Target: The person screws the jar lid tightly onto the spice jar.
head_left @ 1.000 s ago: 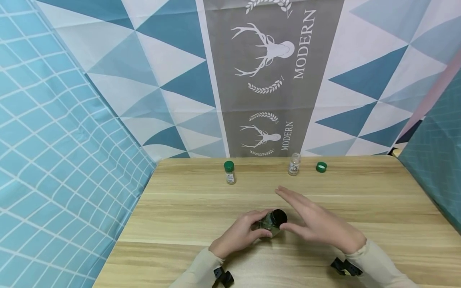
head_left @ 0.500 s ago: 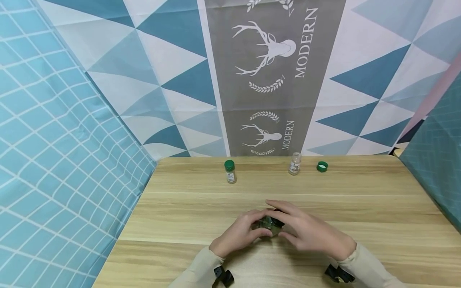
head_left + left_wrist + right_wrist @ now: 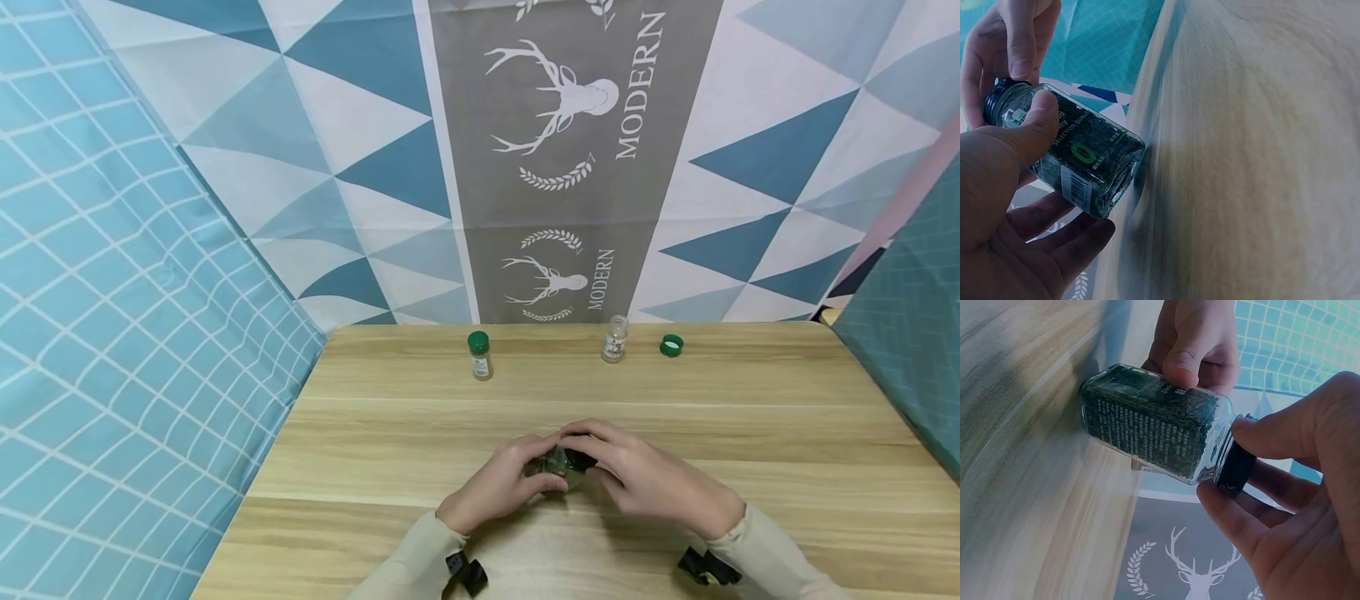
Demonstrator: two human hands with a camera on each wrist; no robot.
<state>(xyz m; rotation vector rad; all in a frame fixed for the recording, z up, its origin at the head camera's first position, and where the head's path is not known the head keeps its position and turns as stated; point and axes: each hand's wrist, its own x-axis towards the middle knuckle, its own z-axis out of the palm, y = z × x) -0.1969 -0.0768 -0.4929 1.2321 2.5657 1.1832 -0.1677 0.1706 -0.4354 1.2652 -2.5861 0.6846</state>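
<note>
Between my hands is a squared glass jar [image 3: 1094,150] of dried green herb, printed with white lettering, with a black cap [image 3: 1237,464]. My left hand [image 3: 498,483] grips the jar's body, thumb across its label and fingers behind it. At the neck end, my right hand [image 3: 648,475] holds the cap between thumb and fingers, as the right wrist view shows. The jar's base is close to the wooden tabletop [image 3: 375,458]. In the head view both hands cover much of the jar.
Toward the table's back edge stands a small bottle with a green cap [image 3: 480,357]. Farther right is an uncapped clear bottle [image 3: 614,340], and beside it lies a loose green cap [image 3: 671,345]. Patterned cloth [image 3: 397,150] hangs behind the table.
My right hand, held spread beside the jar a second ago, has moved left and closed its fingers around the black cap. My left hand keeps its grip on the jar.
</note>
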